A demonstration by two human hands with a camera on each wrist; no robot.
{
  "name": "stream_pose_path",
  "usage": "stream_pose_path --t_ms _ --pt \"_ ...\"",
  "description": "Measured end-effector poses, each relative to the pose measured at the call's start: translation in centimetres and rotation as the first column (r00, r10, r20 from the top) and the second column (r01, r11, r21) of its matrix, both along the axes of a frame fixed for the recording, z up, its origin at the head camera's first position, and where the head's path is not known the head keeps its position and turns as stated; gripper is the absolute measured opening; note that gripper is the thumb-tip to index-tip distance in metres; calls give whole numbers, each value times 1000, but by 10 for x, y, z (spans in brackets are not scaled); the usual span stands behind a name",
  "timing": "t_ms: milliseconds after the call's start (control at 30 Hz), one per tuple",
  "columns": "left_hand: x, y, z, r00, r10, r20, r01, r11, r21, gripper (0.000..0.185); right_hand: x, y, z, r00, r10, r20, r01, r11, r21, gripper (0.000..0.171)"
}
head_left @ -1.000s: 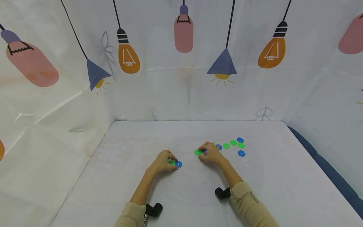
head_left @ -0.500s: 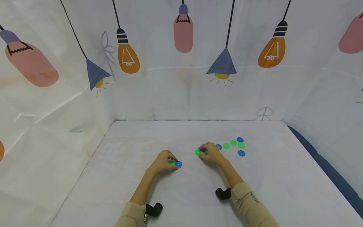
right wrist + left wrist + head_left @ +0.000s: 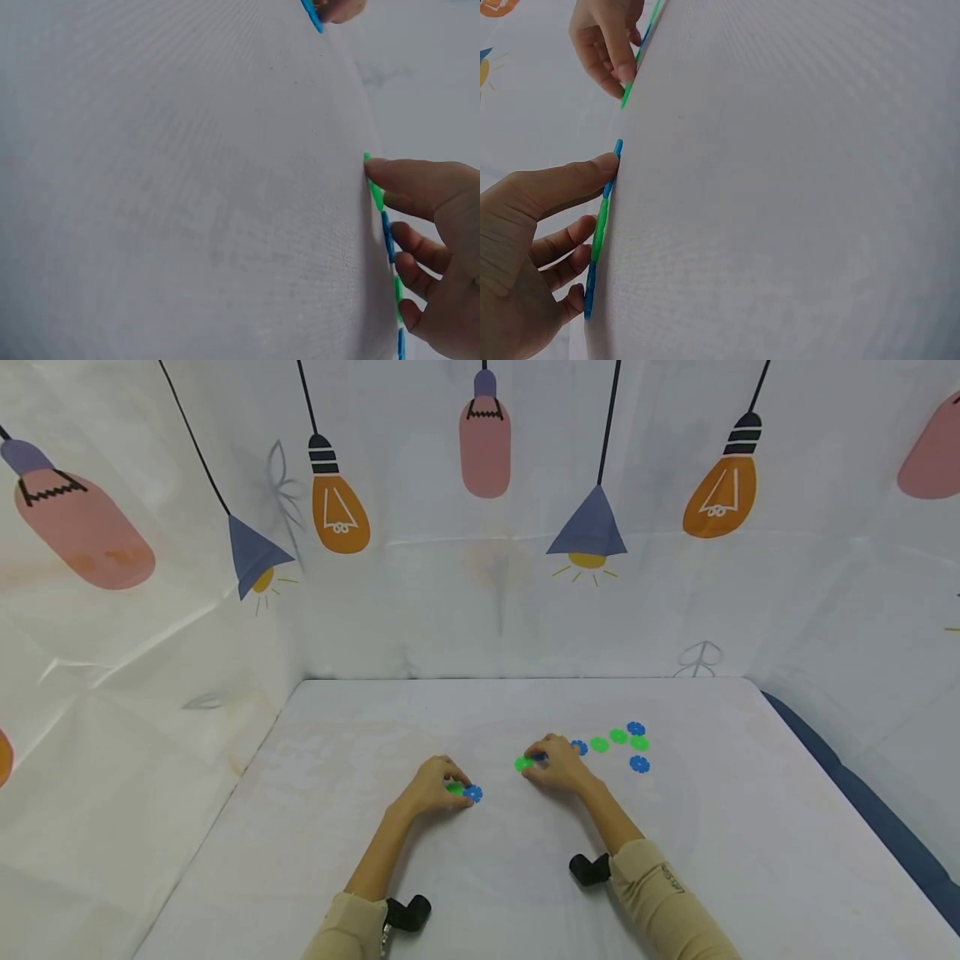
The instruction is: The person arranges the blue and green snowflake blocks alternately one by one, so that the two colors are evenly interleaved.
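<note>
The left hand (image 3: 435, 785), just below the centre of the head view, had its thumb and forefinger slightly parted, pinching a blue disc (image 3: 473, 793) by its edges. A green disc (image 3: 454, 788) adjoined that piece beneath the hand; in the left wrist view a second blue disc (image 3: 590, 289) continued the line at lower left, beside the loosely curled remaining fingers.

The right hand (image 3: 558, 764), right of centre in the head view, likewise held a leading green disc (image 3: 523, 764) between narrowly spaced thumb and forefinger. In the right wrist view, further pieces ran down the right side below it, in order: a middle blue disc (image 3: 388, 236), a lower green disc (image 3: 398, 300) and an end blue disc (image 3: 402, 343). A gap separated the two held pieces.

To the right of that hand, three green pieces (image 3: 618, 736) and two blue pieces (image 3: 639, 764) lay flat on the white surface (image 3: 480, 877). Beige sleeves (image 3: 671, 902) entered along the bottom edge; a cloth backdrop (image 3: 420, 610) printed with lamps filled the upper half.
</note>
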State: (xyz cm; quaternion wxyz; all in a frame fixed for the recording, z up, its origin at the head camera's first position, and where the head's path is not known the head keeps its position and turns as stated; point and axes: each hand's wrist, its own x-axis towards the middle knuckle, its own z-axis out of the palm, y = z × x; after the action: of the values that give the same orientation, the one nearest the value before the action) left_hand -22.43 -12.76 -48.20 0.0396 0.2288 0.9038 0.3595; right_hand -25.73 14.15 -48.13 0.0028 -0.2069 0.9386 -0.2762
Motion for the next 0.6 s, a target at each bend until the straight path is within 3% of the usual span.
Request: stream_pose_path --t_ms 600 --pt "0 1 2 1000 18 24 -17 1000 -15 27 3 -1 -3 999 -36 7 36 998 -54 30"
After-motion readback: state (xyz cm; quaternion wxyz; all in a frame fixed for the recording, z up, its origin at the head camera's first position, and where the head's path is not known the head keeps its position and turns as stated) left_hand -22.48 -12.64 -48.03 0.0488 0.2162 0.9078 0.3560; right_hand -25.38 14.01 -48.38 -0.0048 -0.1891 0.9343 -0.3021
